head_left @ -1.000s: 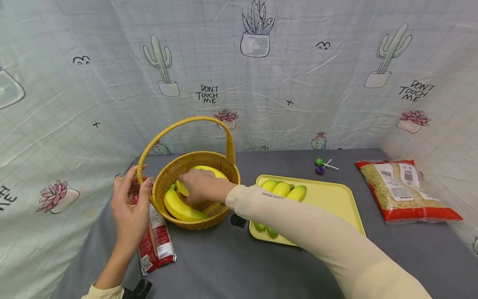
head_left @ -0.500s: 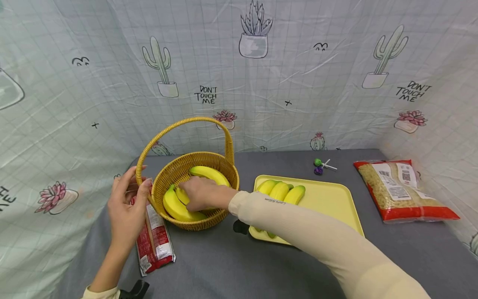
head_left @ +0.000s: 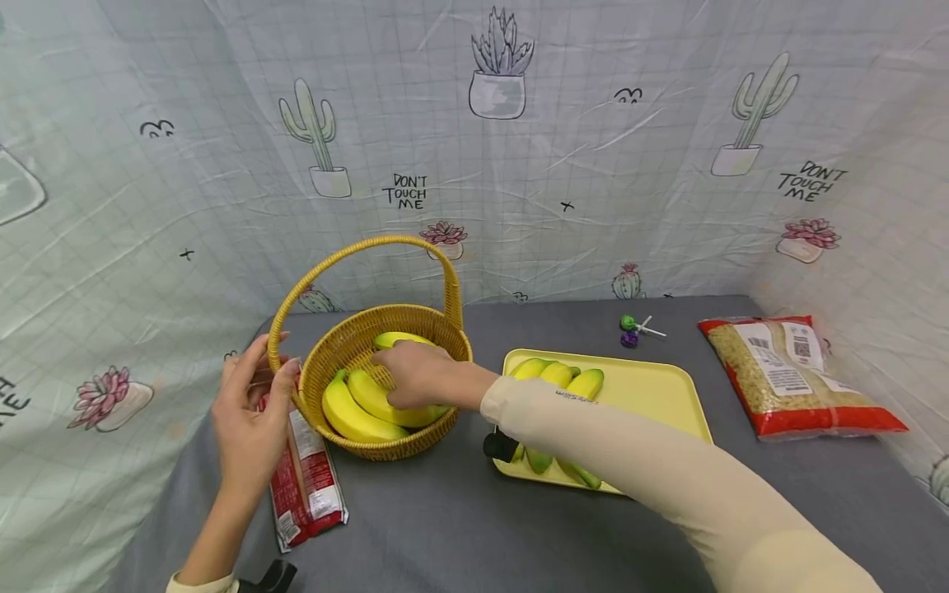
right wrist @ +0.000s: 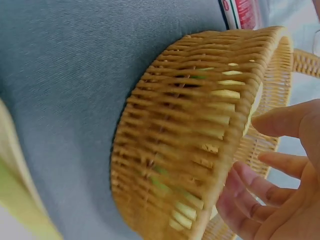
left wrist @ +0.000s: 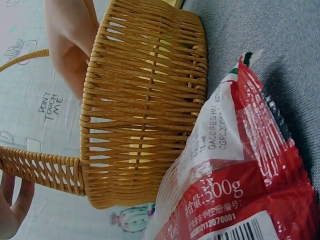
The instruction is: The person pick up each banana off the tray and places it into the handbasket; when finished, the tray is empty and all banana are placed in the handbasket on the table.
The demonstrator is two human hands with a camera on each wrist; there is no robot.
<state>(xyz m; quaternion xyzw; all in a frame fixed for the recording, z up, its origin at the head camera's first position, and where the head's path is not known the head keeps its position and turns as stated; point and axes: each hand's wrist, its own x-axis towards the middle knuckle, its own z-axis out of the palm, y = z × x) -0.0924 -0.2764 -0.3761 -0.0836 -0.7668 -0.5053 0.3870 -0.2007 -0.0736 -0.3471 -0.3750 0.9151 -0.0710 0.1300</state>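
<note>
A grey cloth-covered table [head_left: 445, 527] is sitting inside a booth of pale gridded fabric [head_left: 519, 206] printed with cacti and "DON'T TOUCH ME".

A round wicker basket [head_left: 385, 445] with a hoop handle [head_left: 356, 251] is standing left of centre. Three yellow bananas are lying in it: the front banana [head_left: 348, 416] and the middle banana [head_left: 381, 403] are running with their long axes from upper left down to lower right, stem ends toward the left rim; the far banana [head_left: 400, 338] is lying along the back wall, mostly hidden.

The right hand [head_left: 415, 375] is reaching in over the right rim, palm down, fingers loosely spread and resting on the middle banana, not curling round it. The sleeved forearm is crossing over a yellow tray [head_left: 652, 395] holding a greenish banana bunch [head_left: 559, 379].

The left hand [head_left: 252, 420] is standing upright at the basket's left side, fingertips pinching the base of the handle.

A red packet [head_left: 307, 482] is lying just beside the basket, under the left hand. Two lollipops [head_left: 632, 329] and a red-edged grain bag [head_left: 793, 379] are lying well apart to the right.
</note>
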